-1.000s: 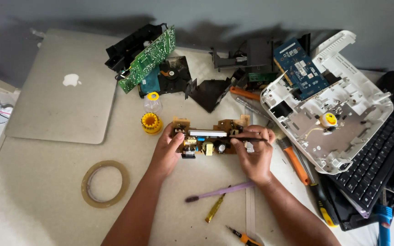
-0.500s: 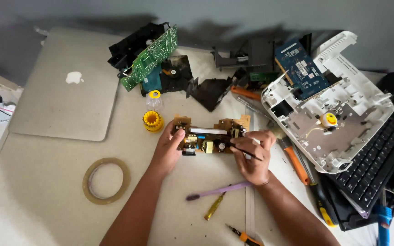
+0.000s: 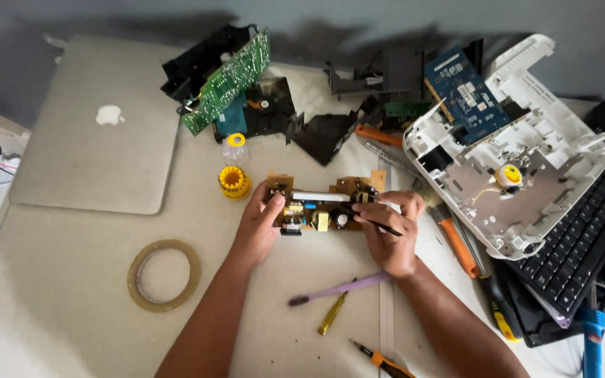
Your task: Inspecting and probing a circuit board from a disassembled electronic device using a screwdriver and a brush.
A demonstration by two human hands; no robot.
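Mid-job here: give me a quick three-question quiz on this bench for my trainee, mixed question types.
1. True or false: the left hand steadies the brown circuit board at its left end.
2. The right hand holds which of these? A) the purple toothbrush B) a thin dark tool C) the tape roll
3. What lies closed on the table left of the yellow-capped bottle?

Key: 1 true; 2 B; 3 the silver laptop.

A laptop (image 3: pixel 96 129), tape roll (image 3: pixel 163 274), green board (image 3: pixel 227 80), white casing (image 3: pixel 519 150) and keyboard (image 3: pixel 589 231) lay on the counter (image 3: pixel 57 315).
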